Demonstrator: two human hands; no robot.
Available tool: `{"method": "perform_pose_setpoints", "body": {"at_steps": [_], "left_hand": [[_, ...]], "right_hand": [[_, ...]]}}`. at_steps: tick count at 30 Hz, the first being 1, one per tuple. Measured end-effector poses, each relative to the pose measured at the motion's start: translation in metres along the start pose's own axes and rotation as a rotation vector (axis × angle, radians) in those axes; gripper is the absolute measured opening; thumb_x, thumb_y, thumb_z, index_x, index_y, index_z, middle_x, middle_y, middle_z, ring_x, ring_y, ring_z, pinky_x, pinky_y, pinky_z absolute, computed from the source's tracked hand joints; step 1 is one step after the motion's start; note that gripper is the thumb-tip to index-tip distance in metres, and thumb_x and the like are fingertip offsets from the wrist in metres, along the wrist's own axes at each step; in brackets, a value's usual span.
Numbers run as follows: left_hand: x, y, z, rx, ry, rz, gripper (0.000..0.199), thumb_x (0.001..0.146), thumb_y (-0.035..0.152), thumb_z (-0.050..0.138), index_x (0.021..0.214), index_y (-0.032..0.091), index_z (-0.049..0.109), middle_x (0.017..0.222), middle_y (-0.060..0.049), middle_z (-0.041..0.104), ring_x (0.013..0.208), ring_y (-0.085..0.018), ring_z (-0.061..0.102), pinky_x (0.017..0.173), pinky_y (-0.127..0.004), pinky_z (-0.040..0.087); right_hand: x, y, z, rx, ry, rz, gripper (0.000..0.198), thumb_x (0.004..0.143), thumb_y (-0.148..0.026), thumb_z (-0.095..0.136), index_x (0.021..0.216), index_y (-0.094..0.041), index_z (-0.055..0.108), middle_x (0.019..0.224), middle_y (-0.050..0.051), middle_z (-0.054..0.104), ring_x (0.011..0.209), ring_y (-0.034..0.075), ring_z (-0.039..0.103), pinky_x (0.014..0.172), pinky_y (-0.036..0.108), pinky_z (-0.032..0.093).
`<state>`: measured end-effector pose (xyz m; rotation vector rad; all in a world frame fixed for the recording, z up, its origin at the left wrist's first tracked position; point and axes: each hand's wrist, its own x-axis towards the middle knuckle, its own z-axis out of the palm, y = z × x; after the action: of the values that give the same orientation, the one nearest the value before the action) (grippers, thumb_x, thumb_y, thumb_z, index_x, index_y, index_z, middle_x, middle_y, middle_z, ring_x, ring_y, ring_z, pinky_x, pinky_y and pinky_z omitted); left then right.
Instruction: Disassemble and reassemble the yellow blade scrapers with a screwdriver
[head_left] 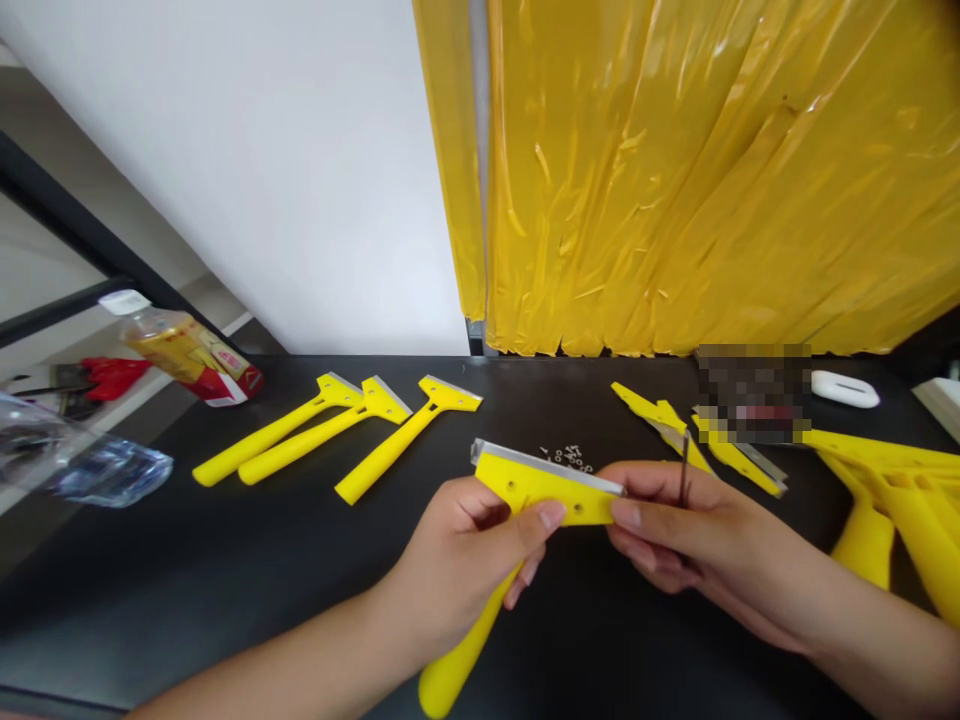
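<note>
A yellow scraper [551, 490] with a silver metal strip along its top edge is held out in front of me, its handle pointing down and left. My left hand [469, 550] is closed around its neck, thumb pressed on the face below two holes. At the head's right end, my right hand [694, 525] pinches the corner between thumb and fingers. A thin dark rod [684, 470] also sticks up from the right hand; its kind cannot be made out. Just behind the scraper head lie several small screws and nuts [571, 457].
Three yellow scrapers [390, 455] lie at the left back of the black table [225, 590]. Yellow head plates [739, 465] and loose yellow handles [862, 540] are on the right. A drink bottle [191, 350], a clear plastic container [112, 470] and a white oval object [845, 389] stand around.
</note>
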<state>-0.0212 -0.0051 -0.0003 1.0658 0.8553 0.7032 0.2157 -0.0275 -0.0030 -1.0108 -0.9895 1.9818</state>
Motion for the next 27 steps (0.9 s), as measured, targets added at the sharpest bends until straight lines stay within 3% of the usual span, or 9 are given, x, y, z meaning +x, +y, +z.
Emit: {"method": "perform_pose_setpoints", "body": {"at_steps": [7,10,13,15,17,20,24,27], "left_hand": [[-0.002,0.002,-0.001,0.034,0.044,-0.01,0.038,0.095,0.049,0.078,0.08,0.015,0.071,0.056,0.003,0.055,0.046,-0.007,0.046,0.045,-0.019,0.037],[0.002,0.008,-0.007,-0.02,0.094,-0.044,0.038,0.095,0.049,0.078,0.08,0.015,0.069,0.056,0.003,0.054,0.047,-0.007,0.046,0.046,-0.018,0.036],[0.008,0.015,-0.016,-0.086,0.129,-0.054,0.036,0.096,0.047,0.076,0.082,0.015,0.068,0.059,0.003,0.055,0.048,-0.007,0.047,0.047,-0.018,0.037],[0.012,0.018,-0.02,-0.11,0.144,-0.04,0.035,0.096,0.046,0.076,0.083,0.015,0.067,0.06,0.003,0.055,0.048,-0.007,0.046,0.048,-0.018,0.038],[0.013,0.019,-0.022,-0.12,0.158,-0.031,0.034,0.096,0.046,0.076,0.083,0.016,0.066,0.061,0.003,0.054,0.049,-0.007,0.045,0.048,-0.018,0.038],[0.014,0.016,-0.021,-0.114,0.16,-0.037,0.034,0.096,0.046,0.076,0.084,0.016,0.066,0.061,0.003,0.054,0.049,-0.007,0.045,0.048,-0.018,0.038],[0.015,0.012,-0.019,-0.103,0.158,-0.044,0.035,0.096,0.047,0.076,0.084,0.016,0.066,0.062,0.003,0.055,0.051,-0.008,0.045,0.049,-0.018,0.039],[0.016,0.011,-0.019,-0.097,0.156,-0.057,0.035,0.097,0.047,0.075,0.084,0.016,0.066,0.062,0.003,0.055,0.051,-0.008,0.045,0.049,-0.019,0.039]], "right_hand": [[0.0,-0.008,0.001,-0.387,0.099,-0.111,0.045,0.098,-0.064,0.069,0.087,-0.021,0.065,0.067,-0.003,0.052,0.057,0.008,0.034,0.048,0.025,0.018],[-0.001,-0.011,-0.012,-0.714,0.254,-0.187,0.048,0.104,-0.069,0.054,0.091,-0.025,0.066,0.067,-0.002,0.053,0.057,0.012,0.043,0.05,0.027,0.028],[-0.003,-0.01,-0.035,-1.137,0.483,-0.203,0.034,0.101,-0.063,0.061,0.1,-0.03,0.068,0.069,-0.001,0.061,0.058,0.016,0.054,0.054,0.03,0.036],[-0.006,-0.008,-0.049,-1.305,0.585,-0.229,0.024,0.099,-0.054,0.065,0.11,-0.032,0.069,0.079,0.001,0.071,0.063,0.02,0.062,0.059,0.034,0.042],[-0.007,-0.007,-0.058,-1.354,0.619,-0.285,0.025,0.102,-0.047,0.06,0.121,-0.034,0.07,0.101,0.004,0.079,0.082,0.026,0.071,0.076,0.04,0.05],[-0.006,-0.009,-0.06,-1.377,0.629,-0.326,0.035,0.102,-0.047,0.055,0.131,-0.038,0.073,0.119,0.006,0.08,0.099,0.033,0.073,0.092,0.051,0.048],[-0.006,-0.016,-0.055,-1.396,0.645,-0.278,0.032,0.101,-0.05,0.059,0.124,-0.034,0.074,0.09,0.005,0.079,0.07,0.026,0.066,0.069,0.042,0.045],[-0.01,-0.026,-0.052,-1.229,0.54,-0.241,0.027,0.098,-0.054,0.065,0.11,-0.031,0.072,0.085,0.002,0.074,0.071,0.022,0.064,0.064,0.036,0.045]]}}
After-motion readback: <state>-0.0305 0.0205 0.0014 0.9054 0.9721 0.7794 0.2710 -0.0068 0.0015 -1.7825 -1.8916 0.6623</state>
